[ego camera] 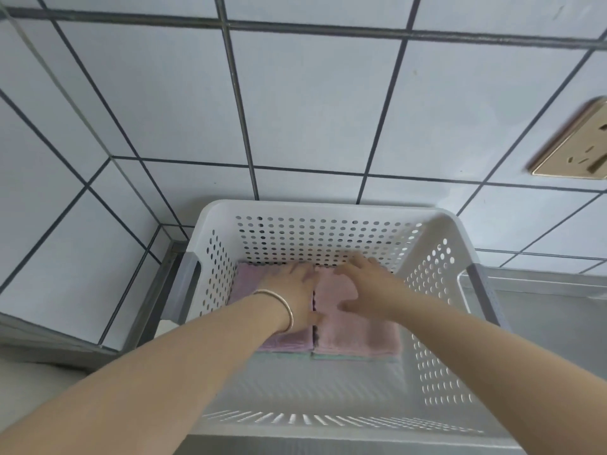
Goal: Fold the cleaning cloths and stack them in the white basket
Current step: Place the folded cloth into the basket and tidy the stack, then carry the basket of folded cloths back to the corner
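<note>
Both hands, left hand [297,295] and right hand [364,287], press flat on folded cloths [354,336] inside white basket [328,211] against tiled wall [312,103].

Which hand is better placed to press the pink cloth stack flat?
The right hand. It already lies open on the pink cloth stack in the white basket, while the left hand rests on the purple stack beside it.

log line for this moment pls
left hand flat on purple stack | right hand flat on pink stack | both stacks in white basket
</note>
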`<state>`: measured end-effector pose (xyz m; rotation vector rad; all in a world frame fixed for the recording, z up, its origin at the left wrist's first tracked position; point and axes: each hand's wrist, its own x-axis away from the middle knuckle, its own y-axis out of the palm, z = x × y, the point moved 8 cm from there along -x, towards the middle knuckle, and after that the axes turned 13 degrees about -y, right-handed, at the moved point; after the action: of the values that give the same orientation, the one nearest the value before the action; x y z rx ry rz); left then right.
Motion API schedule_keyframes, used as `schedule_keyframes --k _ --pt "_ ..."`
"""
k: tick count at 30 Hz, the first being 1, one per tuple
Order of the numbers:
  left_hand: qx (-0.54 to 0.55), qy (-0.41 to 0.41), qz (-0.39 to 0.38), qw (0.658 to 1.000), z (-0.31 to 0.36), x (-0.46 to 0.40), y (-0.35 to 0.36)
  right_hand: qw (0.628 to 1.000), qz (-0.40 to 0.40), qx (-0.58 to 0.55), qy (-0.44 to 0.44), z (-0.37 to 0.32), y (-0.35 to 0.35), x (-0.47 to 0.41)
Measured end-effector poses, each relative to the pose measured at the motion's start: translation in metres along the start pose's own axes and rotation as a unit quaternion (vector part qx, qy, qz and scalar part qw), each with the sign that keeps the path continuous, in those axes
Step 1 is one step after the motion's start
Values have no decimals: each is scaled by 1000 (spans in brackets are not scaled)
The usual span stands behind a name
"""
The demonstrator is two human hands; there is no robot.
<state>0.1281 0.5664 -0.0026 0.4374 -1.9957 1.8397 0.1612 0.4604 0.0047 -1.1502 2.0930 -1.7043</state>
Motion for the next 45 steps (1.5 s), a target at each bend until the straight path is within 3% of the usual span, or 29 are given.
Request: schedule_keyframes --k 3,5,13,18,21,24,27,28,30,32,36,40,42,45 --pt "-70 41 -33 996 24 -8 28 990 -123 55 34 23 25 18" --pt "-92 33 -49 994 25 -15 39 984 -155 83 37 27 39 18" --pt "-70 24 -91 993 22 -28 65 976 -183 89 80 35 73 14" --pt "-18 30 -104 994 26 -15 26 977 -186 83 68 30 48 12" --pt "80 50 -7 995 27 12 -47 995 -77 25 49 9 -13 17" --pt "171 28 161 972 -6 60 -119 998 36 58 6 -33 -80 43" --pt "279 31 376 883 -50 131 -168 982 165 77 -47 -76 -129 76" --pt "303 27 420 855 -63 151 -174 968 235 70 -61 -87 -141 88" --pt "316 -22 452 834 -86 171 -170 923 376 41 -75 -93 -153 113" --pt "303 -98 442 839 -106 174 -149 890 449 56 -54 -82 -147 130" --pt "329 -223 294 869 -141 152 -85 925 350 66 130 -19 -111 139" --pt "381 -276 187 863 -151 137 -39 895 359 -29 262 18 -97 168" --pt "424 -281 155 847 -147 136 -23 886 336 -137 288 29 -80 171" --pt "545 -277 141 779 -140 140 -12 885 290 -227 283 34 -61 169"
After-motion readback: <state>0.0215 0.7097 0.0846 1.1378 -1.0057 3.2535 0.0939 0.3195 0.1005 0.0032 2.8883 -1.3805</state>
